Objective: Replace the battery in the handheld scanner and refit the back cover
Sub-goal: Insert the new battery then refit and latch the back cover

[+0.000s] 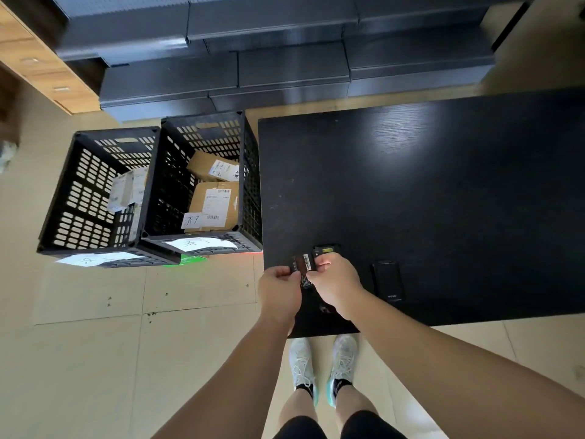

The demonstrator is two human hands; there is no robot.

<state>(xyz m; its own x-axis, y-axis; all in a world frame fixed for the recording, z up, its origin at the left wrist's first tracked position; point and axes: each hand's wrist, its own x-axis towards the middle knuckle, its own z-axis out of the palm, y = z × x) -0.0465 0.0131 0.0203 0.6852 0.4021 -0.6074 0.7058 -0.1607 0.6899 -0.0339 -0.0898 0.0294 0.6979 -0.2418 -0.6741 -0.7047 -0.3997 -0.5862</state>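
My left hand (278, 289) and my right hand (337, 285) meet over the near left corner of the black table (443, 191). Together they pinch a small black battery (303, 264) with a white barcode label, the left on its left edge and the right on its right side. Just beyond my right fingertips a second black battery (326, 249) with a yellow mark lies on the table. A flat black rectangular part (387, 280) with small white lettering lies to the right of my right hand. Below my hands a dark shape (318, 307) blends into the tabletop; I cannot tell what it is.
Two black slotted crates (95, 198) (177, 185) stand on the floor to the left of the table, holding labelled cardboard parcels (215, 201). Dark grey boxes (285, 64) are stacked along the far side. My feet in light shoes (323, 365) stand at the table's near edge.
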